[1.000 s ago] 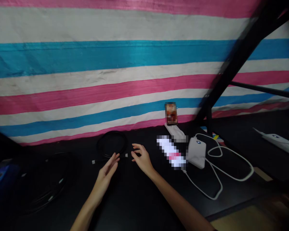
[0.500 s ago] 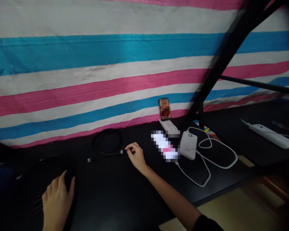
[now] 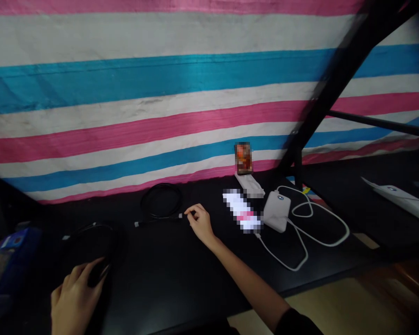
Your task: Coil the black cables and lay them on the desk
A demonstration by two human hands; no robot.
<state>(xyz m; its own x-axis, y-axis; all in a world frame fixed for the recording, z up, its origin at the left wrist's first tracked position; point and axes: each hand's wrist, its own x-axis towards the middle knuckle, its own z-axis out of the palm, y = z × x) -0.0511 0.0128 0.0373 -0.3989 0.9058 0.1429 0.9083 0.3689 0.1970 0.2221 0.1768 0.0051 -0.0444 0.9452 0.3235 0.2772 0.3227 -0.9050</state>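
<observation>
A black sleeve [image 3: 298, 323] covers the upper part of the right arm, its edge curving around the limb well above the wrist; its weave is too dark to make out. Below it the right forearm [image 3: 244, 277] is bare and slender, narrowing to the bare right hand [image 3: 201, 227] with its slim fingers. The left hand [image 3: 73, 295] is bare too, its knuckles softly rounded.

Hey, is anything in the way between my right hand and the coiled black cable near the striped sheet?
Nothing visible stands between your right hand and the coiled black cable; the fingertips are right beside its connector.
</observation>
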